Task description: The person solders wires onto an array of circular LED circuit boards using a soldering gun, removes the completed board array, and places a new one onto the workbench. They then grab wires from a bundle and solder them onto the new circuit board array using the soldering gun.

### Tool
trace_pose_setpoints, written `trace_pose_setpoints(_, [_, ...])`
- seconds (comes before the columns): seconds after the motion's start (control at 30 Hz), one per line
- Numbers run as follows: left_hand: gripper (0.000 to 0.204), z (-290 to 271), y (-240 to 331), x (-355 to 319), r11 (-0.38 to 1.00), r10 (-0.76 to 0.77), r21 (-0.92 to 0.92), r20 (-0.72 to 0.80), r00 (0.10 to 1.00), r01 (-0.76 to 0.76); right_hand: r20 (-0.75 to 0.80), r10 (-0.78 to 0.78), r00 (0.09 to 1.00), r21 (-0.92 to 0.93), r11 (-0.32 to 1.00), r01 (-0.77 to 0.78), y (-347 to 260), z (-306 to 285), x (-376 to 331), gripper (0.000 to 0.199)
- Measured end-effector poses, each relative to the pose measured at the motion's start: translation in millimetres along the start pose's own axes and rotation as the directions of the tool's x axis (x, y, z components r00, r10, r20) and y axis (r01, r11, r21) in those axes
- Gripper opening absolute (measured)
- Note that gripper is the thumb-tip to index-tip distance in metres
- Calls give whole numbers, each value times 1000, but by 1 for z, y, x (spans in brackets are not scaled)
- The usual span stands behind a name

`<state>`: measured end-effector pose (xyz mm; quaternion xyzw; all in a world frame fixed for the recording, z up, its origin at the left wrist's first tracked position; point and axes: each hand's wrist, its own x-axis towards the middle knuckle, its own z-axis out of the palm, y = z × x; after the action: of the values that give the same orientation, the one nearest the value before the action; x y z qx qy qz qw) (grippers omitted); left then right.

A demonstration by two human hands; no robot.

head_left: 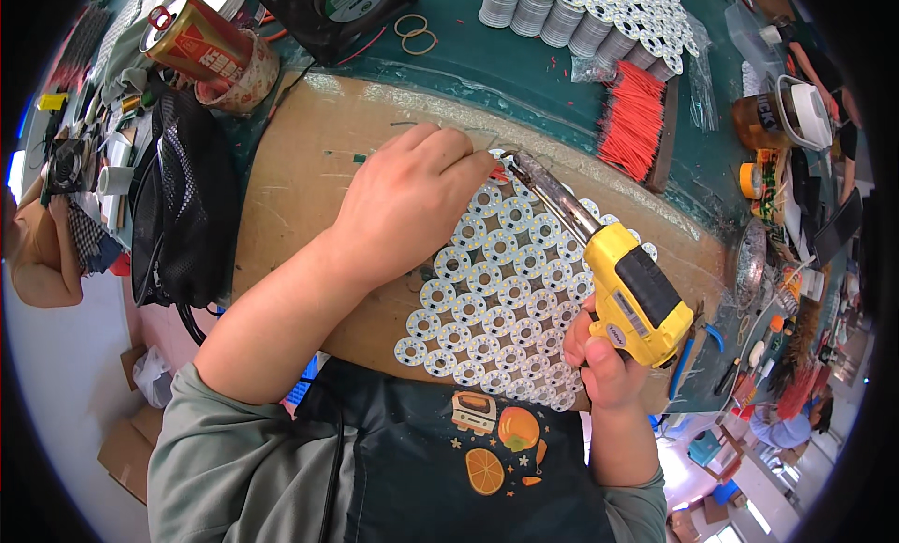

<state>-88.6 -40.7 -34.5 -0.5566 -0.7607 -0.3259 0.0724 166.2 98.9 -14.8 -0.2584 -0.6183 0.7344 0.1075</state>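
A yellow and black soldering gun point(639, 295) is gripped from below by my right hand point(607, 363), fingers wrapped round its handle. Its metal barrel slants up and left, and the tip reaches the far corner of a sheet of round white LED boards point(500, 248). Close to that tip, my left hand point(409, 201) is closed in a pinch. A short piece of red wire point(499, 173) shows at its fingertips. The LED sheet lies flat on a brown work board point(309, 168), partly under the gun and my right hand.
Beyond the board are a bundle of red wires point(634, 122), stacked LED boards point(590, 23) and a black fan point(342, 14). A can point(198, 39) stands in a holder at the far left, near a black mesh bag point(183, 201). A lidded jar point(763, 120) stands right. Another person point(47, 243) sits left.
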Motion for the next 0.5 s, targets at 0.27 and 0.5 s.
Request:
trace_pose_setpoints(0.27, [27, 0, 1, 0, 1000, -2, 17, 1, 1000, 2, 19, 21, 1000, -55, 998, -20, 2, -3, -1, 47])
trace_pose_setpoints(0.5, [28, 0, 1, -1, 999, -4, 37, 13, 1000, 3, 61, 39, 997, 85, 995, -44, -5, 0, 0, 65])
